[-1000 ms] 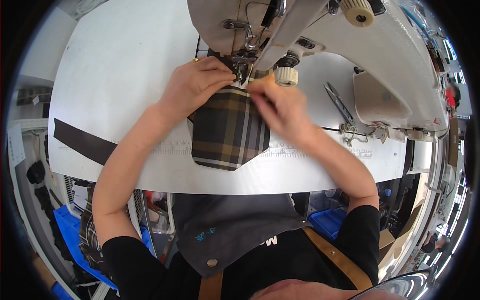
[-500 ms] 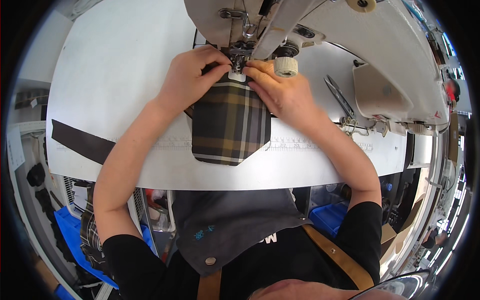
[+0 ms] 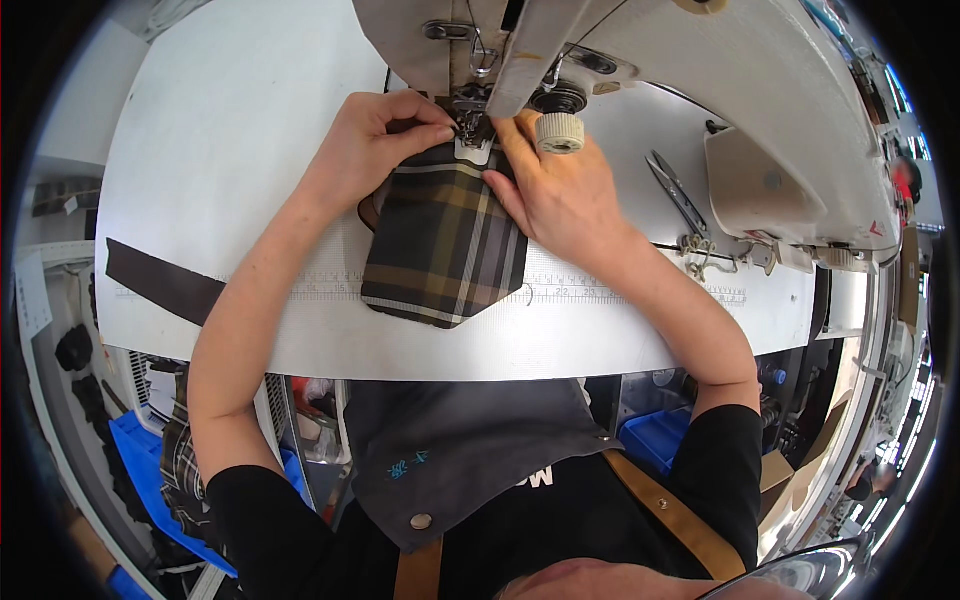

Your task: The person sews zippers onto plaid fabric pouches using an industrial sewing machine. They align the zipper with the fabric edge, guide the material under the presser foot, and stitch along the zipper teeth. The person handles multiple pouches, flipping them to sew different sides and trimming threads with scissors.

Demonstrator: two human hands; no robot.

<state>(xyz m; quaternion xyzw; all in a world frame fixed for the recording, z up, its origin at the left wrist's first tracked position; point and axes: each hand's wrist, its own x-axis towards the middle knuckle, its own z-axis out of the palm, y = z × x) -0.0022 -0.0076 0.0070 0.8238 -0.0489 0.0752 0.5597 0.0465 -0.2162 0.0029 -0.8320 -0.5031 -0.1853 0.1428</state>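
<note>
A dark plaid fabric piece (image 3: 445, 240) with cut lower corners lies under the presser foot (image 3: 472, 145) of a white sewing machine (image 3: 670, 60). To the left of the foot, my left hand (image 3: 375, 140) pinches the fabric's upper edge between thumb and forefinger. My right hand (image 3: 560, 185) rests on the fabric just right of the foot, its thumb apart from the fingers and pressing the cloth. Its fingertips are partly hidden behind the machine's white knob (image 3: 560, 132). A brown edge of material peeks out beneath the fabric's left side.
Small scissors (image 3: 678, 190) lie on the white table (image 3: 200, 130) to the right. A dark strip (image 3: 160, 280) is on the left, and a ruler scale (image 3: 600, 291) runs along the front. Blue bins (image 3: 655, 437) sit below the table edge.
The fabric has turned slightly, its lower end swinging left. My right hand has shifted left and now lies flatter on the cloth; my left hand has moved slightly left.
</note>
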